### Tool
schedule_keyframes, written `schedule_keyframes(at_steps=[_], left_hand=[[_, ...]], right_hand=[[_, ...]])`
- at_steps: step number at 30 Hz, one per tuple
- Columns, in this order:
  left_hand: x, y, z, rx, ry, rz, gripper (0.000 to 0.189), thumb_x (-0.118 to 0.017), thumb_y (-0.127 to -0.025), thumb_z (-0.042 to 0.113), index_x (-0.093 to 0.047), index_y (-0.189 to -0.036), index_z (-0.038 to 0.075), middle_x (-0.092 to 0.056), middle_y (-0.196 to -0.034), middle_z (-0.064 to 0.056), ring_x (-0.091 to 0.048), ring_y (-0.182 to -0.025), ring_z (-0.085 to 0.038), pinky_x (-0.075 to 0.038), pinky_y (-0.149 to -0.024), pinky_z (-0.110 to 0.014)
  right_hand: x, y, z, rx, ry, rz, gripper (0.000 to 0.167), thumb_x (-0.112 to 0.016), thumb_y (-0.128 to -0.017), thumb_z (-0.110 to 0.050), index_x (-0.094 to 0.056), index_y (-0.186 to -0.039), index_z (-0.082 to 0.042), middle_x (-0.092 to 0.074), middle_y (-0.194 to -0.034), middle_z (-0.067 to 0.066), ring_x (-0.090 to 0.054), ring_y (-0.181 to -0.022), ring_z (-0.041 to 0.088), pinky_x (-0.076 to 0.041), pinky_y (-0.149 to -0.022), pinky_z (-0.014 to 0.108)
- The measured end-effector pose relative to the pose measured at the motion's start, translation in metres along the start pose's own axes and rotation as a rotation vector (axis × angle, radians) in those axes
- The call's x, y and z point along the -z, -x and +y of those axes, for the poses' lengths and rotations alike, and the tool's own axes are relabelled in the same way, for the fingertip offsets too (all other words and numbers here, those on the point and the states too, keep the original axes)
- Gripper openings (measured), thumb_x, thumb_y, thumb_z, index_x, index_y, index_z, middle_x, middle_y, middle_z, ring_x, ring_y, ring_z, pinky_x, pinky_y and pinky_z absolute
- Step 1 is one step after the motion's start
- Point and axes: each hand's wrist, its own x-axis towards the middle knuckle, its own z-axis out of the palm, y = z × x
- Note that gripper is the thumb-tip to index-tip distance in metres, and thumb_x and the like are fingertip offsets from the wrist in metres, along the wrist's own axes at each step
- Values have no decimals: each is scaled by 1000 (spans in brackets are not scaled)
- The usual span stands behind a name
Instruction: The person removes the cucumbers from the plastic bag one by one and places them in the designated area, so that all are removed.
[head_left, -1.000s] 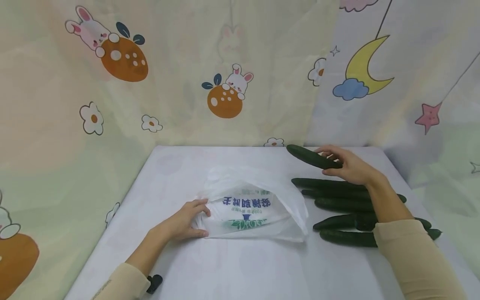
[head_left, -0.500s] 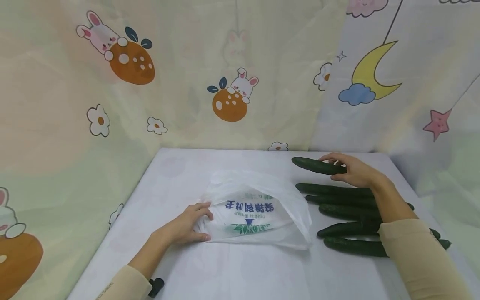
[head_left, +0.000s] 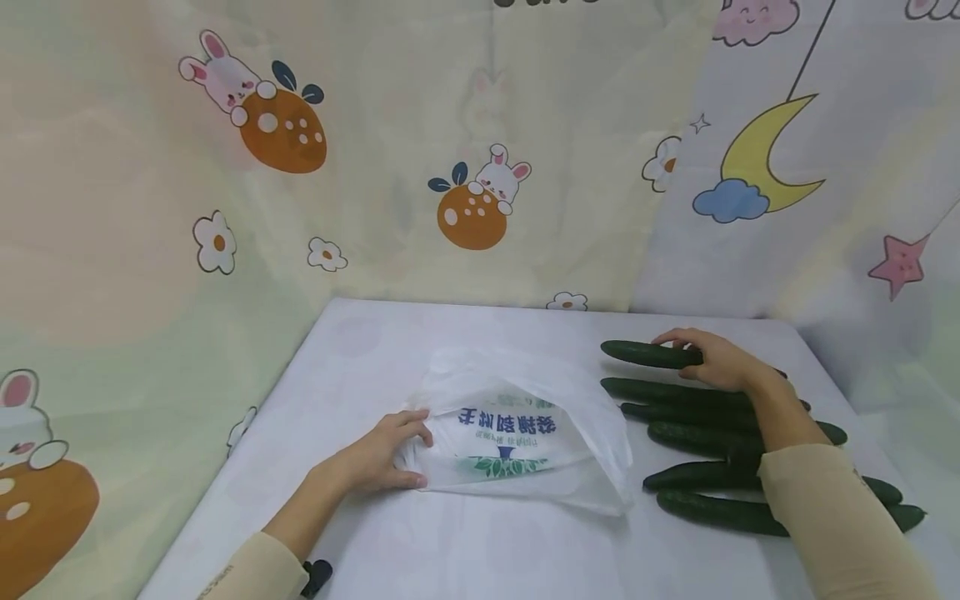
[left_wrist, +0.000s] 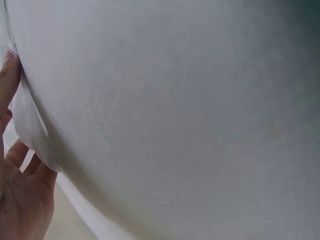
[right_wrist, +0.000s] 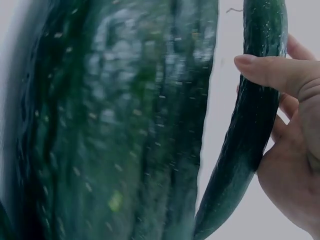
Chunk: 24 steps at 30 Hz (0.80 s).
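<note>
On the table's right half, my right hand [head_left: 712,360] grips a dark green cucumber [head_left: 645,353] near its middle, thumb on the near side and fingers on the far side. The right wrist view shows the thumb laid across this cucumber [right_wrist: 250,125]. It lies roughly level, just behind a row of several more cucumbers [head_left: 667,390]. At the table's middle lies a white plastic bag [head_left: 502,475] with blue and green print, its mouth towards the right. My left hand [head_left: 386,454] holds the bag's left end, thumb in front and fingers behind, amid bunched plastic [left_wrist: 32,117].
The white table [head_left: 480,550] ends at a patterned cloth backdrop [head_left: 375,167] behind and at the sides. A small black object [head_left: 318,575] shows beside the left sleeve [head_left: 258,571]. The right forearm [head_left: 787,412] passes over the row of cucumbers.
My right hand has brought its cucumber down and nearer to the row, from tilted to nearly level. The left hand keeps its place on the bag. The head view has shifted slightly.
</note>
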Motion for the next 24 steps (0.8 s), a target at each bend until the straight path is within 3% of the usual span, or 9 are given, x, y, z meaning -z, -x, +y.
schedule_keyframes(at_steps=[5,13,19,24], left_hand=[[-5,-3,1,-37,21,-13,47,-87,-80,43,-62,-116,26,-37,-163,-12,-30,-149,-45,-31,-117,-64],[-12,-7,1,-53,9,-21,49,-85,-80,48,-61,-118,29,-36,-164,-9,-30,-150,-42,-33,-118,-60],[-4,-9,7,-39,-36,-21,48,-86,-80,46,-62,-117,27,-37,-163,-9,-31,-150,-40,-34,-118,-58],[7,-5,15,-5,-82,-25,45,-89,-79,40,-65,-113,24,-43,-159,-9,-38,-146,-37,-39,-116,-54]], right_hand=[[-10,10,15,-51,52,-47,57,-68,-89,6,-56,-141,-13,-58,-125,25,-60,-108,41,-52,-87,62],[-13,23,24,-98,34,-134,55,-64,-89,7,-57,-140,-11,-58,-131,32,-55,-121,53,-48,-92,68],[-10,30,18,-115,8,-90,51,-65,-94,-2,-52,-144,-2,-55,-136,35,-51,-126,57,-44,-96,72],[-10,39,2,-121,33,-5,54,-64,-102,-20,-45,-150,-3,-47,-145,31,-42,-135,53,-36,-104,74]])
